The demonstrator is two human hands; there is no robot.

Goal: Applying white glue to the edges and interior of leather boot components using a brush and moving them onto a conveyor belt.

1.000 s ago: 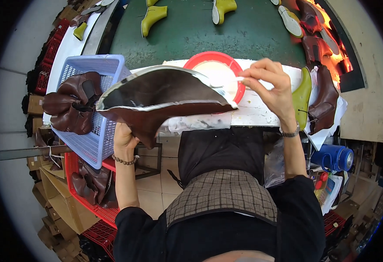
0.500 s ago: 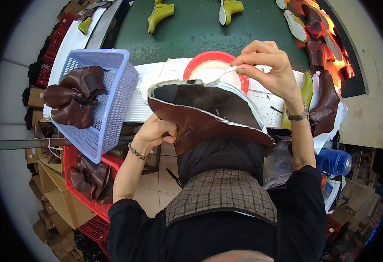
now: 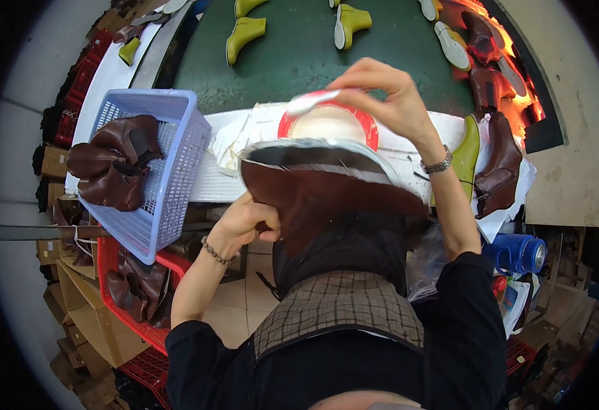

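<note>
A brown leather boot upper (image 3: 320, 198) lies over my lap with its open bottom edge facing away; a whitish band runs along that edge. My left hand (image 3: 248, 222) grips its near left side, thumb and fingers closed on the leather. My right hand (image 3: 392, 99) is raised above the far side and pinches a slim white tool (image 3: 313, 102), smeared by motion, its kind unclear. The tool passes over a red bowl (image 3: 368, 126) of cream-coloured paste (image 3: 327, 125), just beyond the upper.
A blue plastic basket (image 3: 193, 130) with brown uppers (image 3: 115, 164) stands at left, above a red crate (image 3: 108, 273). Lime-green boots (image 3: 247, 39) stand on the green belt (image 3: 293, 61). At right are a brown boot (image 3: 501, 167), a glowing heater (image 3: 523, 102) and a blue flask (image 3: 518, 253).
My right hand has moved left and lifted the white tool off the upper's edge, over the bowl. The upper has tipped slightly, showing less of its inside. Boots on the belt have shifted.
</note>
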